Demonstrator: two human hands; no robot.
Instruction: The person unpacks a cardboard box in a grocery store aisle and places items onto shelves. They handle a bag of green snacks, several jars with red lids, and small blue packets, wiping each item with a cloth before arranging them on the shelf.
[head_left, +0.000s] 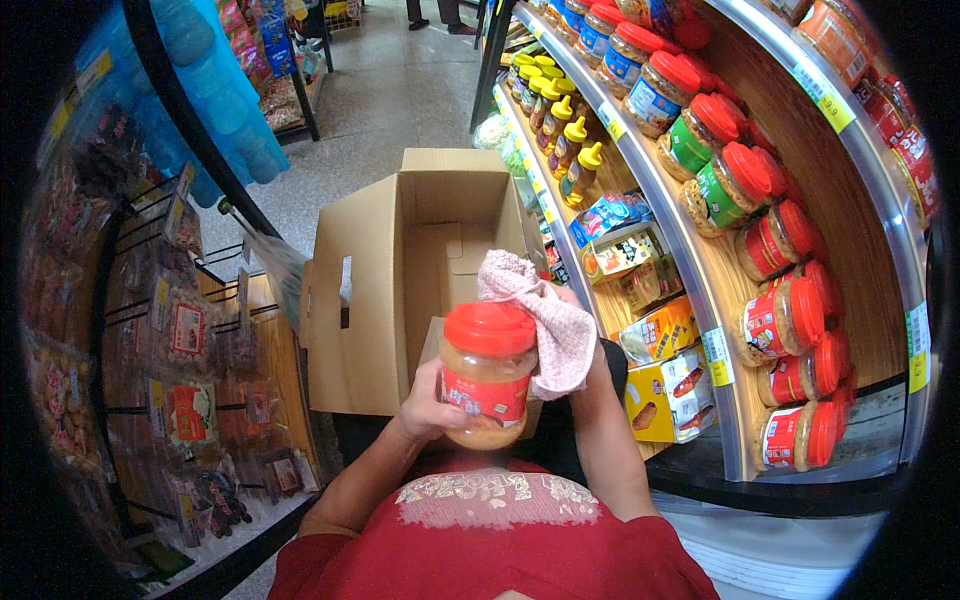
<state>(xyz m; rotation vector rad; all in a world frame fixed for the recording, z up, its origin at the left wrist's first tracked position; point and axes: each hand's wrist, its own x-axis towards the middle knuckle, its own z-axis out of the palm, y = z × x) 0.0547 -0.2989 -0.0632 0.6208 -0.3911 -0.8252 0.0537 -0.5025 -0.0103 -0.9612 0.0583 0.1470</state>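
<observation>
My left hand (429, 405) grips a clear plastic jar (486, 375) with a red screw lid and a red label, held upright in front of my chest. Tan, floss-like food fills it. A pink terry cloth (551, 330) is bunched in my right hand (568, 297), mostly hidden behind the fabric. The cloth hangs beside the jar's lid, and whether they touch I cannot tell. Just beyond both hands stands an open cardboard box (360, 292) with its flaps up and a cut-out handle hole. The visible part of its inside shows bare cardboard.
To my right, a curved shelf (731, 292) carries several red-lidded jars (780, 319). Yellow-capped squeeze bottles (574, 161) and boxed packets (667, 397) fill the shelf below. Bagged snacks (187, 330) hang on hooks at left. A person's legs (435, 11) appear at the aisle's far end.
</observation>
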